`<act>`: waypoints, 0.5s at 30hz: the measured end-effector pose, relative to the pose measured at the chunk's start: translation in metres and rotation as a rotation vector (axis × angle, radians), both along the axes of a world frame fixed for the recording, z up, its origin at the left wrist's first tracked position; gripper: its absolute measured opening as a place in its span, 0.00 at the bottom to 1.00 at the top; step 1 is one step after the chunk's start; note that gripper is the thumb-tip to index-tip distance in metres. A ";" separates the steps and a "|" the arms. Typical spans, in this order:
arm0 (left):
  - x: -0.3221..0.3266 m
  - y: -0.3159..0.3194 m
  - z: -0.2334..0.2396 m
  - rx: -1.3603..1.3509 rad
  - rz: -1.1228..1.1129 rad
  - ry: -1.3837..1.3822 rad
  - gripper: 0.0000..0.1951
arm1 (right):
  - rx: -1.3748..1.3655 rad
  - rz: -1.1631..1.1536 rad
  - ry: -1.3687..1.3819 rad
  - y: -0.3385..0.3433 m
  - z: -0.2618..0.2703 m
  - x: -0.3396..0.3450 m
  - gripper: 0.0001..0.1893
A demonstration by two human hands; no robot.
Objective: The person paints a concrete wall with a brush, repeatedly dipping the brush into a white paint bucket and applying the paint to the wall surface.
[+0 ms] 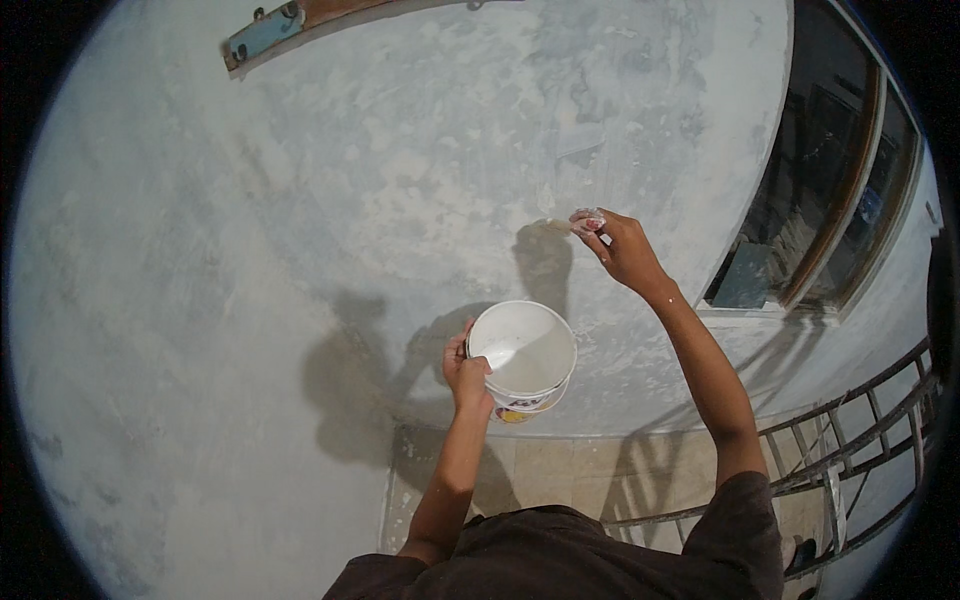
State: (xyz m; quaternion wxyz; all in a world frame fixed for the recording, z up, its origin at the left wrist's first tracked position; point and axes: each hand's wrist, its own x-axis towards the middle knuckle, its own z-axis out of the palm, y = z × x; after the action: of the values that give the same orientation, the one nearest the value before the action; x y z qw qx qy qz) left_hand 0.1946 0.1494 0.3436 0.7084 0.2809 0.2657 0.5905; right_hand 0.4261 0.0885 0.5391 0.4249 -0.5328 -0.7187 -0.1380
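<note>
My left hand (466,375) grips the rim of a white plastic bucket (523,349), with the thumb over the edge and the fingers around its side. A little pale material shows at the bottom of the bucket, and a printed label faces downward. Up and to the right, my right hand (622,244) pinches a small tool, apparently a paintbrush (555,225), against the wall (450,187). White paint or filler coats the fingertips and hides most of the handle. Patches of white and grey mottle the wall around the brush.
A wooden rail with hooks (266,34) is fixed at the upper left. To the right is a wood-framed window (817,172). A metal ladder (847,442) leans at the lower right, above the tiled floor (547,469). A person's foot (802,553) shows near the ladder.
</note>
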 end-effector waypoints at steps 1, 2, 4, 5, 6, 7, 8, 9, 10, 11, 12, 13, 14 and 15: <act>0.001 -0.001 0.002 -0.012 -0.010 0.000 0.31 | -0.005 -0.017 0.010 0.002 -0.001 0.005 0.06; 0.001 -0.003 0.004 -0.025 -0.021 0.000 0.31 | -0.010 -0.036 0.020 0.003 0.000 0.010 0.06; 0.000 -0.002 0.005 -0.028 -0.022 0.001 0.32 | 0.100 -0.040 0.000 0.009 0.020 0.020 0.06; 0.000 0.000 0.002 -0.022 -0.017 0.001 0.32 | 0.155 -0.045 -0.010 0.012 0.034 0.024 0.06; 0.001 0.001 -0.001 -0.019 -0.016 0.001 0.33 | 0.213 -0.041 -0.033 0.011 0.053 0.023 0.06; 0.002 -0.002 0.005 -0.033 -0.035 0.007 0.33 | 0.268 -0.046 -0.059 0.006 0.074 0.020 0.07; 0.000 -0.007 0.015 -0.046 -0.053 0.012 0.32 | 0.326 -0.090 -0.119 -0.002 0.095 0.014 0.07; -0.003 -0.009 0.021 -0.057 -0.064 0.019 0.32 | 0.386 -0.126 -0.178 -0.007 0.114 0.004 0.08; -0.004 -0.008 0.020 -0.054 -0.048 0.005 0.32 | 0.445 -0.162 -0.235 -0.010 0.124 -0.002 0.08; -0.004 -0.007 0.019 -0.051 -0.031 -0.008 0.32 | 0.512 -0.177 -0.321 -0.009 0.124 -0.004 0.09; -0.004 -0.007 0.018 -0.049 -0.015 -0.022 0.32 | 0.576 -0.192 -0.407 -0.007 0.123 -0.005 0.09; -0.005 -0.006 0.018 -0.051 -0.024 -0.001 0.33 | 0.640 -0.205 -0.493 -0.006 0.120 -0.005 0.10; -0.006 -0.005 0.019 -0.052 -0.031 0.019 0.33 | 0.602 -0.213 -0.537 -0.007 0.112 -0.009 0.12; -0.003 -0.006 0.020 -0.053 -0.049 0.035 0.33 | 0.502 -0.246 -0.568 -0.008 0.098 -0.002 0.11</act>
State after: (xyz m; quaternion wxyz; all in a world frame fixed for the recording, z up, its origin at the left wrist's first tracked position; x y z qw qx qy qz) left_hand 0.1911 0.1432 0.3640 0.7253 0.2786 0.2866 0.5606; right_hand 0.4245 0.0809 0.6374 0.3067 -0.4351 -0.6823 -0.5010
